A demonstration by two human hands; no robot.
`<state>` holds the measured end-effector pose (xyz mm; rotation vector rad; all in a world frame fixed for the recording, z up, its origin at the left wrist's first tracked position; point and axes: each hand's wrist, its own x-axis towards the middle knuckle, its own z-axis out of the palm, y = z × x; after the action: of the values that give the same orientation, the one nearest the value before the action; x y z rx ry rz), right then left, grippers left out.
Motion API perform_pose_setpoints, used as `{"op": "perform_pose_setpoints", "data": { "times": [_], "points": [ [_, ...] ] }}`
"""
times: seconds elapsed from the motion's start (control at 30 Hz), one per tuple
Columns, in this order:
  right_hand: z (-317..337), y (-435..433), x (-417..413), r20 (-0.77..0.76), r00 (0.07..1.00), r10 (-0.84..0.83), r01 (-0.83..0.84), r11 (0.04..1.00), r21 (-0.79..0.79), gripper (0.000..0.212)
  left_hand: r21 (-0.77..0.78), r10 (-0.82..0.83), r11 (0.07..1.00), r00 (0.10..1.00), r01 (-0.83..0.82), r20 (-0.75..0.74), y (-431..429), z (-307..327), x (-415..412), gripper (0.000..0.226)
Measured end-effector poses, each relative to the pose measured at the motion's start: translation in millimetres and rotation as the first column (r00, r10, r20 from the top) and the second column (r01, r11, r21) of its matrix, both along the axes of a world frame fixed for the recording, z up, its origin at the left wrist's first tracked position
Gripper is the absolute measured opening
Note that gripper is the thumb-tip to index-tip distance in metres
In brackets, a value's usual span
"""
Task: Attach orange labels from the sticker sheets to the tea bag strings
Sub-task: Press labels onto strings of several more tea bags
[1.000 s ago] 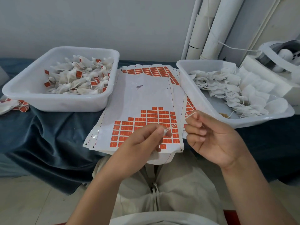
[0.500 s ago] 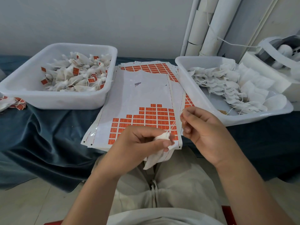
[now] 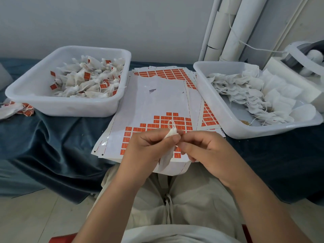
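My left hand [image 3: 149, 148] pinches the top of a white tea bag [image 3: 167, 156], which hangs down between both hands. Its white string [image 3: 171, 124] stands up in a small loop above my fingertips. My right hand [image 3: 203, 151] meets the left at the bag's top, fingers curled and pinching there. Under both hands lies a sticker sheet [image 3: 157, 102] with orange labels [image 3: 172, 122] left in its near rows. More sheets [image 3: 164, 73] lie beneath and behind it.
A white tub [image 3: 57, 106] at the left holds labelled tea bags [image 3: 87, 81]. A white tub [image 3: 226, 113] at the right holds unlabelled bags [image 3: 249, 90]. Both stand on a dark blue cloth [image 3: 52, 146]. White tubes [image 3: 226, 28] lean at the back; a few labelled bags [image 3: 15, 109] lie at far left.
My hands came together: the string was stretched between them a second ago, and now both pinch the bag's top with the string looped above. The bag has come up into view.
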<state>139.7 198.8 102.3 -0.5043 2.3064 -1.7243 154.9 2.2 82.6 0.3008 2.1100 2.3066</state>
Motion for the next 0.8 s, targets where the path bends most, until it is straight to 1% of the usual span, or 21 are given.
{"op": "perform_pose_setpoints", "data": {
  "times": [0.07, 0.13, 0.2, 0.33, 0.4, 0.47, 0.57, 0.63, 0.7, 0.8],
  "points": [
    [0.7, 0.7, 0.8, -0.053, 0.999, -0.007, 0.013, 0.995, 0.1, 0.016, 0.008, 0.033, 0.999, 0.999, -0.033, -0.002, 1.6, -0.3, 0.4, 0.012],
    [0.2, 0.8, 1.4, -0.139, 0.99, -0.015, 0.049, 0.968, 0.247, 0.013, 0.031, 0.07, 0.997, 0.997, -0.071, 0.007, 2.5, 1.0, 1.1, 0.014],
    [0.1, -0.5, 3.7, -0.212, 0.977, -0.01, 0.085, 0.935, 0.345, 0.009, -0.004, 0.105, 0.994, 0.994, -0.105, -0.008, 3.2, 1.5, 1.2, 0.014],
    [8.2, 1.0, 7.8, -0.338, 0.937, 0.082, 0.087, 0.885, 0.457, 0.009, -0.192, 0.2, 0.956, 0.971, -0.223, -0.133, 3.4, -2.4, -0.8, 0.012],
    [13.9, 4.5, 9.0, -0.422, 0.897, 0.128, 0.106, 0.866, 0.488, 0.009, -0.319, 0.176, 0.916, 0.957, -0.244, -0.229, 2.9, -3.3, -1.8, 0.017],
    [18.5, 6.8, 10.5, -0.534, 0.832, 0.152, 0.166, 0.85, 0.5, 0.008, -0.471, 0.099, 0.848, 0.946, -0.242, -0.307, 2.4, -3.9, -2.7, 0.025],
    [21.6, 7.6, 11.1, -0.653, 0.738, 0.17, 0.241, 0.837, 0.491, 0.014, -0.635, -0.055, 0.753, 0.945, -0.173, -0.323, 0.3, 1.1, -2.4, 0.037],
    [22.3, 8.8, 9.6, -0.686, 0.704, 0.184, 0.239, 0.848, 0.473, 0.014, -0.688, -0.169, 0.722, 0.943, -0.081, -0.288, -1.6, 3.5, 0.1, 0.036],
    [21.7, 10.5, 8.0, -0.689, 0.695, 0.206, 0.208, 0.859, 0.467, 0.011, -0.704, -0.265, 0.709, 0.94, 0.04, -0.213, -4.1, 3.8, 3.3, 0.029],
    [19.6, 12.6, 5.6, -0.661, 0.717, 0.222, 0.165, 0.867, 0.47, 0.013, -0.665, -0.346, 0.714, 0.936, 0.22, -0.062, -5.3, 6.3, 6.2, 0.032]
  ]
}}
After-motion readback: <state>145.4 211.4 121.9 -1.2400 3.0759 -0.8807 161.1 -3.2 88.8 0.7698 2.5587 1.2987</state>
